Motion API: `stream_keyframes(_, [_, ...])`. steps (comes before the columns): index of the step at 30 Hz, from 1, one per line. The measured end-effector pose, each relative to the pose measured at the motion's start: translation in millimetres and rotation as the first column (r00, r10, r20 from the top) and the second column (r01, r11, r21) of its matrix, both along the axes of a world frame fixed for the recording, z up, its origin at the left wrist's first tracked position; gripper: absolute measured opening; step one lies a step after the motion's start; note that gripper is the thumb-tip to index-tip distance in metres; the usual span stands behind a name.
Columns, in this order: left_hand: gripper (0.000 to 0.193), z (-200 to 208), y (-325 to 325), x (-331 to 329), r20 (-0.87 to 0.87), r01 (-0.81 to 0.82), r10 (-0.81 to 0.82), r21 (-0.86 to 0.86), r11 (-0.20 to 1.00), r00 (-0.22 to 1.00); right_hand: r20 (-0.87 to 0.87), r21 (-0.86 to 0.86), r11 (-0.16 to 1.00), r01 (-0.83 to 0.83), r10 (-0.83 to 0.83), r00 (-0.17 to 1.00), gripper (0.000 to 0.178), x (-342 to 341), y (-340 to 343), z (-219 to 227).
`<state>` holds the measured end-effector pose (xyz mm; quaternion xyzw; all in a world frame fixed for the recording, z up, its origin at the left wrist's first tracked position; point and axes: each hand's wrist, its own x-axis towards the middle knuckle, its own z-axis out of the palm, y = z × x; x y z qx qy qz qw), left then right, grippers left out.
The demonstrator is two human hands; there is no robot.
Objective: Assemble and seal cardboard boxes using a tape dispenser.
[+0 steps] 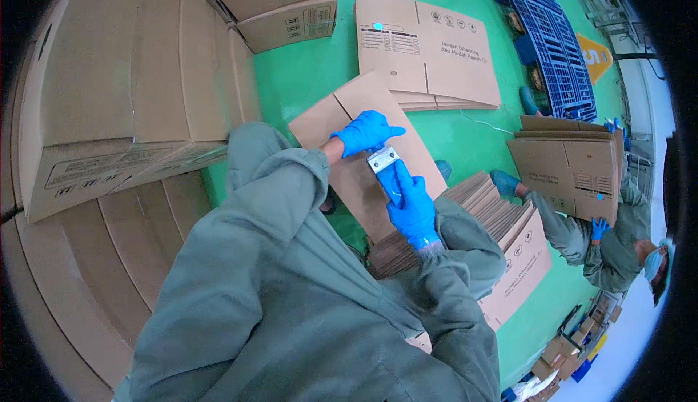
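Observation:
My right hand (413, 209), in a blue glove, is closed around a tool with a blue handle and a flat metal head (383, 159); its exact kind is hard to make out. The metal head points up toward my left hand (367, 134), also blue-gloved. That hand is just beyond the tool, over the cardboard, with one digit stretched to the right and the others partly hidden. Beneath both hands, a flat brown cardboard sheet (342, 178) lies tilted in front of my legs.
Large cardboard boxes (156, 74) stand at left. Flattened cartons (429, 53) lie on the green floor (305, 74) ahead; more folded cartons (512, 245) lean by my right leg. A co-worker (618, 256) holds cartons (567, 165) at right, near a blue pallet (549, 38).

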<state>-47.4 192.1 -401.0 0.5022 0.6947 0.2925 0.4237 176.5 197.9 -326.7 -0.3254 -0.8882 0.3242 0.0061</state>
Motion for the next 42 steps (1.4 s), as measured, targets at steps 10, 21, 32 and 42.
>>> stream_keyframes(10, [0.043, -7.0, 1.5, -188.4, -0.624, -0.301, 0.278, 0.071, 0.951, 0.731, 0.247, -0.051, 0.984, -0.169, 0.176, 0.953, 0.078, -126.1, 25.6, 29.1])
stream_keyframes(21, [0.067, -164.9, -4.9, -126.0, -0.431, -0.472, 0.297, -0.384, 0.794, 0.852, 0.432, -0.048, 0.959, -0.280, 0.273, 0.860, 0.065, -173.6, 37.4, 6.0])
stream_keyframes(32, [0.067, -48.2, -15.2, -108.9, 0.072, -0.452, 0.449, 0.019, 0.892, 0.890, 0.347, -0.114, 0.948, -0.299, 0.319, 0.882, 0.054, -185.3, 40.4, 6.8])
stream_keyframes(42, [0.081, -27.6, -5.0, -45.2, -0.525, -0.648, 0.475, -0.210, 0.732, 0.707, 0.489, -0.087, 0.981, -0.175, 0.195, 0.850, 0.021, 17.9, 36.8, 20.6])
